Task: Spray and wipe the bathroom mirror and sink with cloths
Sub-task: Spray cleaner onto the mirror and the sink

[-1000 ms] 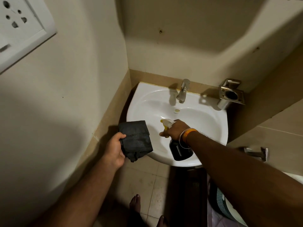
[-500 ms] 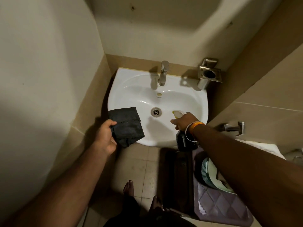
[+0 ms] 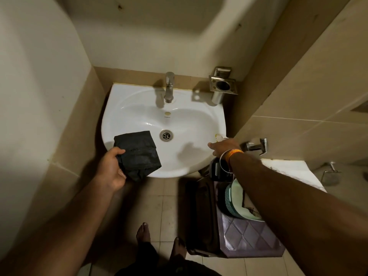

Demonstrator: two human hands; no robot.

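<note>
I hold the folded black cloth point(image 3: 138, 154) in my left hand point(image 3: 111, 168), fingers and thumb curled round its near-left edge. The cloth hangs over the front-left rim of the white sink point(image 3: 139, 114), apart from the drain point(image 3: 166, 135).

My right hand point(image 3: 224, 147) grips the spray bottle point(image 3: 218, 170) at the neck, fingers curled round it. The pale nozzle point(image 3: 219, 136) sits over the sink's right rim; the dark body hangs below the wrist, outside the basin edge. I cannot tell whether a finger rests on the trigger.

The mirror is not in view. The basin shows highlights, but I cannot tell whether it is wet with spray.

Hazards, as I judge them:

1. Misdirected spray. The nozzle sits at the right rim, not over the bowl. Triggering from here may put liquid on the wall tile or floor point(image 3: 151, 198). Cause: nozzle heading not confirmed.
2. Slip. Bare feet point(image 3: 143, 234) stand on tile directly below the sink. Any runoff from the front rim lands there.
3. Dropped cloth. The grip takes one edge only, so the folds may open and trail.
4. Collision. The tap point(image 3: 169, 86) and the metal holder point(image 3: 223, 84) stand at the back rim, within reach of a wide wiping stroke.
</note>
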